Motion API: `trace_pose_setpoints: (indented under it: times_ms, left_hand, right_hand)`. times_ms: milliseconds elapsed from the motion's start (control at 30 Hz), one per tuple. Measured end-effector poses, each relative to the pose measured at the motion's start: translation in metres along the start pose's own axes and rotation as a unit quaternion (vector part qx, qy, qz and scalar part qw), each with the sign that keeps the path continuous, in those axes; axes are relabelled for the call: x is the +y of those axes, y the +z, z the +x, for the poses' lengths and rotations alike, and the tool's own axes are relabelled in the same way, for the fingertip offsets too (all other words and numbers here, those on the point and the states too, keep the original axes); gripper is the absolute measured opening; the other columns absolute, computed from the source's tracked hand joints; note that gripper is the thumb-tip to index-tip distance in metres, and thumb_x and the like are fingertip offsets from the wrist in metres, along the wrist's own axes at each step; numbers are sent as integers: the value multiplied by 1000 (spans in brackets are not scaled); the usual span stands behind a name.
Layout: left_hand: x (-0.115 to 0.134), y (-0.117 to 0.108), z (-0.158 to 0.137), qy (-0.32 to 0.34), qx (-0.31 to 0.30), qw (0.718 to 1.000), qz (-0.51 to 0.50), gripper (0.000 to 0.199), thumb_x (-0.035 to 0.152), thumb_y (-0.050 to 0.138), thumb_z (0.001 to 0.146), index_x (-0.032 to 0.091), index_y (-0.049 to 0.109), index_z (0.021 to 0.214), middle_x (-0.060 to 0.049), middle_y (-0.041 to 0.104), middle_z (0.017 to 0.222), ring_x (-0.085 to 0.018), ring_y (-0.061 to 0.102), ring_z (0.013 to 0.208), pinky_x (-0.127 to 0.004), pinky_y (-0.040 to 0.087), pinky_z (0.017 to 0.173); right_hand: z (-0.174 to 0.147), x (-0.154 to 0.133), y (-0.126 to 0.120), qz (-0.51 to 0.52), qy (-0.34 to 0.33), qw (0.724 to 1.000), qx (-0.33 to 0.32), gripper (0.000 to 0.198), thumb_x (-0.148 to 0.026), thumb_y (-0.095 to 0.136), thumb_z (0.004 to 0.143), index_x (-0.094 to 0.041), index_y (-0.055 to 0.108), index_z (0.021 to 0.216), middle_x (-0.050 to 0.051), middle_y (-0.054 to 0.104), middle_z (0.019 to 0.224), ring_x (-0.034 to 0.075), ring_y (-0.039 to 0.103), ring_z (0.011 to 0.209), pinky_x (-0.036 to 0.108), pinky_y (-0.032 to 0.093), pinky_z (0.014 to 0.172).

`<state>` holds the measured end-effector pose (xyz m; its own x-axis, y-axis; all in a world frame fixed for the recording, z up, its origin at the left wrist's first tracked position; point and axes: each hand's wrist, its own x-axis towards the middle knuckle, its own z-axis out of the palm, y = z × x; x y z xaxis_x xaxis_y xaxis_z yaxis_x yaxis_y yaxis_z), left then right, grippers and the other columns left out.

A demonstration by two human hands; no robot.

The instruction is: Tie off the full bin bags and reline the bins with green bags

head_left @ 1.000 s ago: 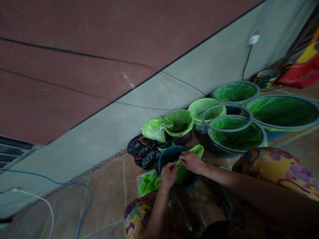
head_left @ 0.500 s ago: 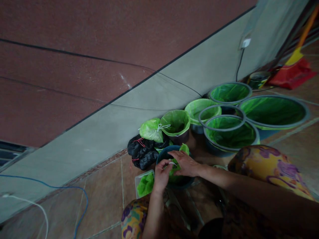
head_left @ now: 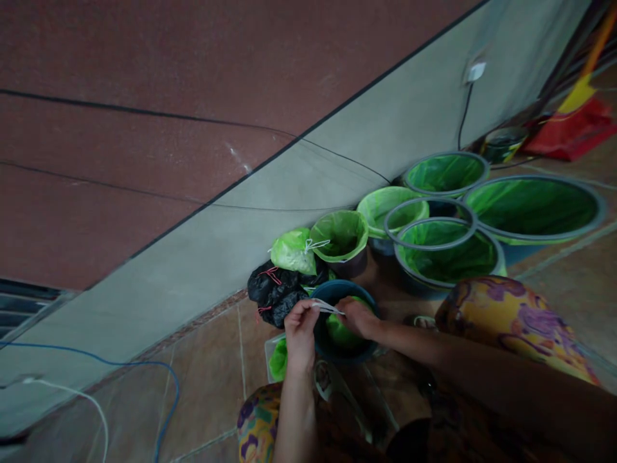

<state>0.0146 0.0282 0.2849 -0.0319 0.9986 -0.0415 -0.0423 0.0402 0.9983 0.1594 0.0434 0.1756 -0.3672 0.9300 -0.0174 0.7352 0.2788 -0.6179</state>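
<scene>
A dark blue bucket [head_left: 318, 347] stands between my knees with a green plastic bag [head_left: 340, 334] in it. My left hand [head_left: 299, 325] is closed over the bucket's left side, pinching a white drawstring [head_left: 328, 307]. The string stretches tight towards my right hand [head_left: 360, 318], which is closed around the gathered top of the bag. Part of the bag is hidden behind that hand. Left of the bucket, a clear tray [head_left: 268, 350] of folded green bags [head_left: 278, 360] lies partly behind my left wrist.
Tied black bags [head_left: 272, 286] and a tied green bag [head_left: 293, 251] sit against the wall. Several lined bins, including a small bin [head_left: 341, 238] and a large bin [head_left: 535, 209], stand to the right. A loose grey ring [head_left: 385, 225] rests on one. A red dustpan [head_left: 571, 132] lies beyond.
My left hand has drawn the white drawstring out to the left. My right hand, spread over the bag before, is now closed on its gathered top.
</scene>
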Motion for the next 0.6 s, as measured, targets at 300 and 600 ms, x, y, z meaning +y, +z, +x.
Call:
trace_pose_setpoints:
  times_ms: [300,600]
  left_hand:
    - [6,-11,5,4,-2,1000,29,26,41,80,72,17,72,79,-2,73,86,-15,64,84,-27,48,84]
    - [12,2,-5,10,-53,998,-12,23,39,78,78,17,72,83,-4,73,86,-16,64,85,-28,48,84]
  right_hand:
    - [-3,-9,-40,46,-58,993,87,57,-41,75,78,-19,62,129,11,62,132,28,55,123,42,42,108]
    - [16,-1,25,143,-17,990,-2,30,-37,68,86,-13,72,103,14,74,104,27,67,100,35,47,91]
